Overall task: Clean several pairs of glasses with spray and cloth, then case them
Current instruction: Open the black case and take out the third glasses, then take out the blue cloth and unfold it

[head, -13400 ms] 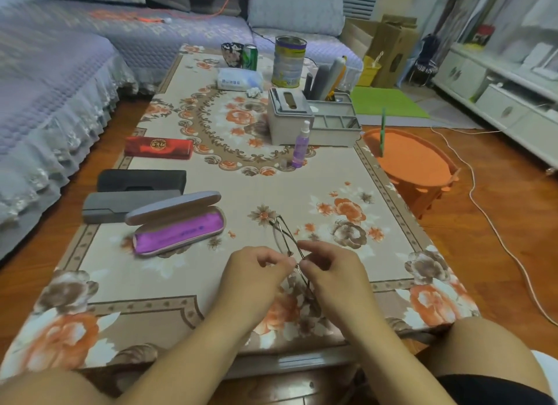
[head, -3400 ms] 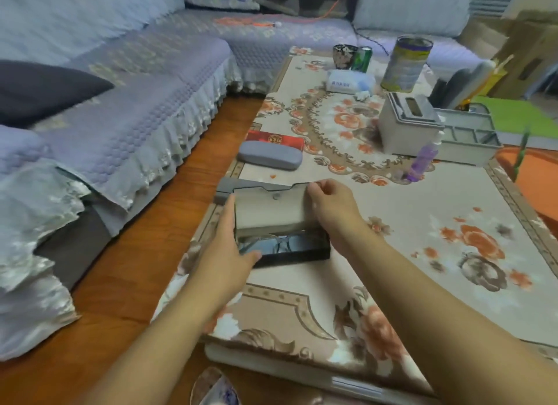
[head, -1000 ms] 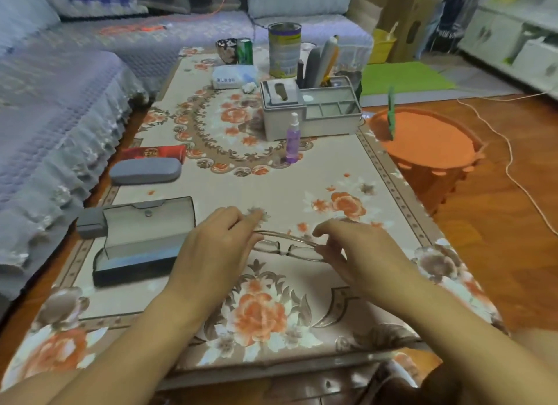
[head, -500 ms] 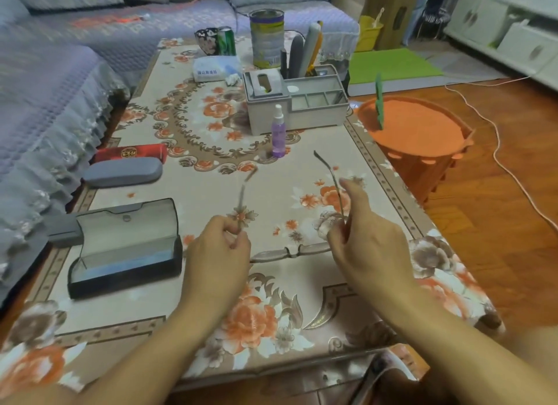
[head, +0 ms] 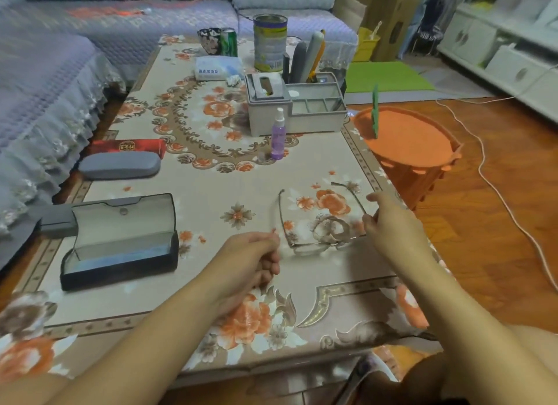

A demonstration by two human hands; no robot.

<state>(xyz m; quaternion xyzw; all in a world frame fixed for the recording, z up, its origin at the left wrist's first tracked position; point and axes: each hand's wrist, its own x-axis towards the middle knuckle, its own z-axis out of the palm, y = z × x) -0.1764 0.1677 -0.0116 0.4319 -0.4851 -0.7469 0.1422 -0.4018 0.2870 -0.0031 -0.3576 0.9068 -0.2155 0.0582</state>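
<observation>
Near tabletop (head: 211, 193): right hand (head: 389, 223) pinches unfolded glasses (head: 320, 241); left hand (head: 250, 262) curled, empty. Fetch spray bottle (head: 278, 134); keep fingers off lenses.

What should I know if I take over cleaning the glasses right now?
Right hand: pinches the right corner of the glasses, temples unfolded, lenses near the table.
Left hand: fingers curled, holding nothing, just left of the glasses.
Open black case sits empty at the left; closed grey case and red case lie behind it. Purple spray bottle stands mid-table, untouched.
No cloth is visible.
Left: spray the lenses, wipe them, fold the glasses, put them in the open case, shut it.
</observation>
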